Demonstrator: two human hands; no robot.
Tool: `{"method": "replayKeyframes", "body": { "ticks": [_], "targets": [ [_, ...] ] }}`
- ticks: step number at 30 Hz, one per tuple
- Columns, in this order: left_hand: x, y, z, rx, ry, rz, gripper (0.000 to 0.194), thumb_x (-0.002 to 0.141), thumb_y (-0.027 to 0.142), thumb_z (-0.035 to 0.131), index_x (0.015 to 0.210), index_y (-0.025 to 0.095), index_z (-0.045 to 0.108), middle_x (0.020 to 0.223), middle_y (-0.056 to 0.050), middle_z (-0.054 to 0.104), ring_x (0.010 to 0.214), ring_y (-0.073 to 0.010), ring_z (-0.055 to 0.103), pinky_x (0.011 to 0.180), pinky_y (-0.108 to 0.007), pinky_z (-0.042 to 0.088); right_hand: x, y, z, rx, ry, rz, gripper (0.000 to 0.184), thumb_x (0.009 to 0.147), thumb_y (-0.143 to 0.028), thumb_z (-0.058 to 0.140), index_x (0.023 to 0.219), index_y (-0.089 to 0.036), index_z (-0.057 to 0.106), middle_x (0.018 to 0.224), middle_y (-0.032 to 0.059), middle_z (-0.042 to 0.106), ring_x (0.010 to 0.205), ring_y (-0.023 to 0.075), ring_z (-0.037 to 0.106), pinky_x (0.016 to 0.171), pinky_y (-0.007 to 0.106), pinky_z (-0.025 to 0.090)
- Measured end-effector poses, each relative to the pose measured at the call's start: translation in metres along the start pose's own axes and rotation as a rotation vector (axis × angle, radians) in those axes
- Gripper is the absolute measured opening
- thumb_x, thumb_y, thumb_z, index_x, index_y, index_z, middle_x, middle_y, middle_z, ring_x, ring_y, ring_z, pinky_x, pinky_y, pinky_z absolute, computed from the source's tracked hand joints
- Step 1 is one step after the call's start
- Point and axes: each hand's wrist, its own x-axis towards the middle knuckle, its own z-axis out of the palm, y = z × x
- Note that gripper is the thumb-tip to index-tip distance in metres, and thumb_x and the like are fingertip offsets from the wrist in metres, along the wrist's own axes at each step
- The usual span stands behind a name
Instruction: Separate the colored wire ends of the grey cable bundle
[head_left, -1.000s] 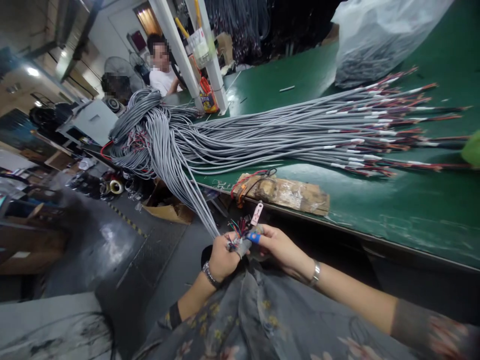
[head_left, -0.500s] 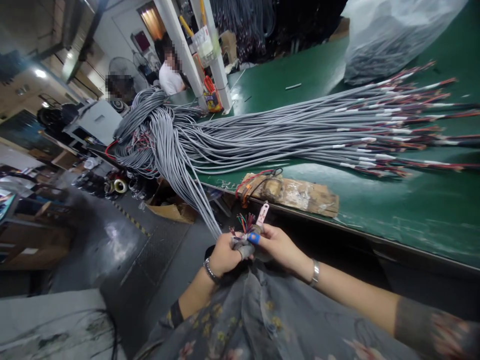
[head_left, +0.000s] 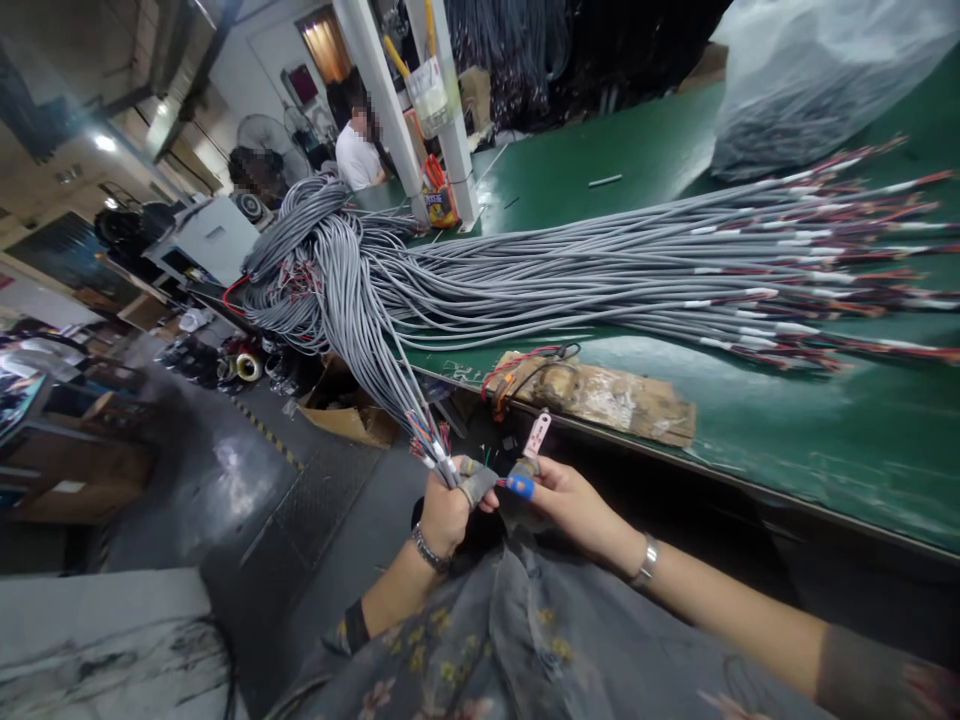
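Observation:
My left hand [head_left: 448, 515] is closed around a bunch of grey cables [head_left: 390, 385] that hangs down from the table. Thin coloured wire ends [head_left: 429, 440] stick out of the bunch above that hand. My right hand [head_left: 559, 495] is closed in a pinch beside it, on thin reddish wires [head_left: 502, 483] running between the two hands. A flat pale pink handle [head_left: 538, 435] with a hole at its end rises from my right fingers; its lower end is hidden. Blue tape wraps my right thumb, and grey wraps cover other fingertips.
A large spread of grey cables [head_left: 562, 265] with stripped ends covers the green table [head_left: 787, 440]. A wooden board [head_left: 622, 400] lies along its near edge. A clear plastic bag [head_left: 817, 90] stands at back right. Beyond a white post [head_left: 382, 90] sits a person [head_left: 358, 155].
The coloured wire ends that fanned up between my hands now show above my left hand, on its far side. My right hand has drawn slightly away from the left, and the view has shifted slightly.

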Motion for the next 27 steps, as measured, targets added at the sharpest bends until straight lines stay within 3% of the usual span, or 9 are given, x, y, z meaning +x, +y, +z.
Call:
{"method": "replayKeyframes", "body": {
  "ticks": [9,17,22,27],
  "targets": [
    [0.000,0.001,0.005,0.050,-0.034,0.046,0.036,0.064,0.047,0.074,0.057,0.015,0.059,0.048,-0.001,0.060,0.043,-0.0103,0.054,0.046,-0.022,0.046,-0.004,0.000,-0.003,0.027,0.000,0.023,0.057,0.051,-0.066,0.077,0.071,-0.019,0.053,0.054,-0.0056,0.049,0.046,0.0065,0.034,0.045,0.021,0.026],
    [0.000,0.000,0.006,0.063,-0.046,0.061,0.034,0.068,0.044,0.072,0.058,0.015,0.057,0.048,-0.001,0.060,0.043,-0.0099,0.053,0.045,-0.021,0.045,-0.008,-0.001,-0.010,0.020,-0.165,0.050,0.050,0.054,-0.059,0.080,0.064,-0.017,0.053,0.059,-0.0049,0.047,0.051,0.0071,0.037,0.046,0.021,0.032],
    [-0.002,0.005,0.007,0.073,-0.046,0.024,0.036,0.064,0.047,0.074,0.058,0.016,0.056,0.046,0.000,0.059,0.041,-0.0096,0.052,0.044,-0.021,0.044,-0.011,-0.005,-0.015,0.123,-0.090,0.031,0.049,0.058,-0.060,0.077,0.077,-0.018,0.058,0.063,-0.0026,0.052,0.055,0.0096,0.043,0.053,0.024,0.038],
    [-0.003,0.009,0.010,0.114,-0.084,0.002,0.040,0.061,0.051,0.075,0.058,0.016,0.056,0.045,0.000,0.058,0.041,-0.0100,0.052,0.044,-0.021,0.044,-0.006,-0.006,-0.008,0.065,0.023,-0.040,0.051,0.055,-0.062,0.077,0.077,-0.019,0.059,0.066,-0.0022,0.056,0.056,0.0103,0.045,0.054,0.025,0.038]
  ]
}}
